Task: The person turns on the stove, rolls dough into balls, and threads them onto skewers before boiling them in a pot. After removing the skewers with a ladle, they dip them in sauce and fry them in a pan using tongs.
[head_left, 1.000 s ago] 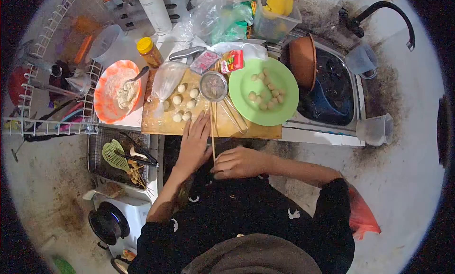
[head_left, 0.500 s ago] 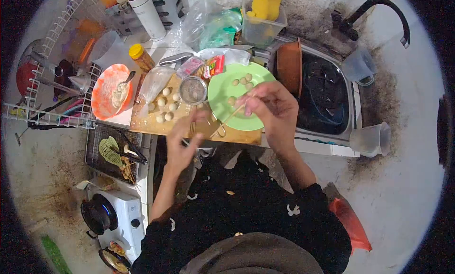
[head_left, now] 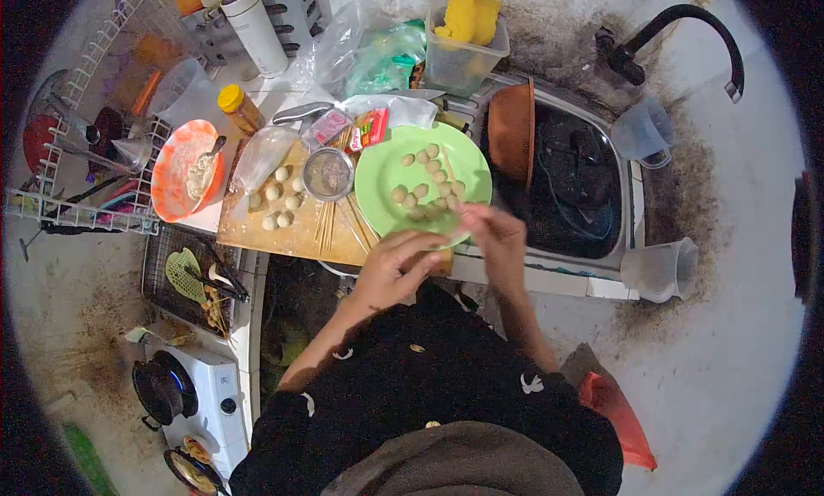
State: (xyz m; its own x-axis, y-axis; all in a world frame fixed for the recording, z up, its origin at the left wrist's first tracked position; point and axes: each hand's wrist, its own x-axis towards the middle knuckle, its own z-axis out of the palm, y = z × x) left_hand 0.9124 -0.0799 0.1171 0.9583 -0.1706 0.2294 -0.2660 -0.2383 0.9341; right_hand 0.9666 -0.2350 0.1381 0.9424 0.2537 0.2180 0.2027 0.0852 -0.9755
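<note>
My left hand (head_left: 396,266) is at the near rim of the green plate (head_left: 375,187), its fingertips pinched together. Close beside it, my right hand (head_left: 499,238) is also pinched, slightly smeared by motion. What sits between the fingertips is too small and blurred to make out. Several small dough balls (head_left: 420,190) lie on the plate, some right beyond my fingers. A thin wooden stick (head_left: 447,160) shows among them. To the left, on the wooden board (head_left: 283,241), are more pale dough balls (head_left: 273,192), a round metal sieve (head_left: 329,173) and several bamboo skewers (head_left: 325,227).
An orange bowl (head_left: 168,189) with a spoon stands at the left, near a yellow-lidded jar (head_left: 240,108). A knife (head_left: 300,112) lies behind the board. The sink (head_left: 584,178) with a brown pan (head_left: 510,136) is at the right. A lit stove (head_left: 206,406) is lower left.
My left hand has moved right, from over the board to the plate's near rim. My right hand has drawn back toward me, uncovering more dough balls. The view has shifted slightly.
</note>
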